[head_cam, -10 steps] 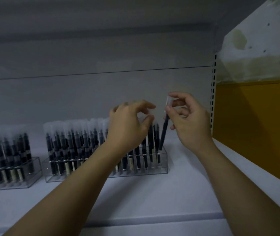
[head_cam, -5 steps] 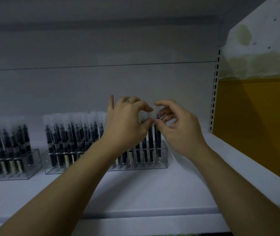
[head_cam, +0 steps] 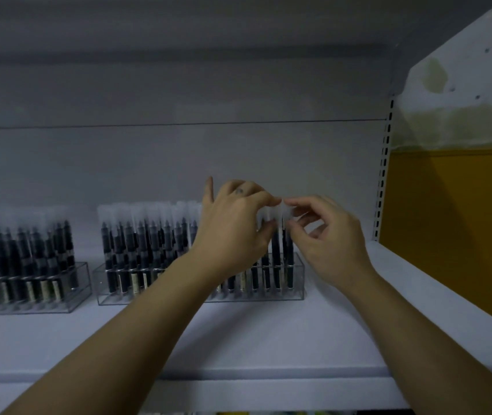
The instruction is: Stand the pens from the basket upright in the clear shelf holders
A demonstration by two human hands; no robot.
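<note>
Head view, white shelf, yellow wall, left grip and right grip pinching pen caps

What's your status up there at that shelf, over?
Left hand pinching neighbouring caps. Right hand pinching pen by its cap. Pen upright at right end of holder. Nothing in the way.
</note>
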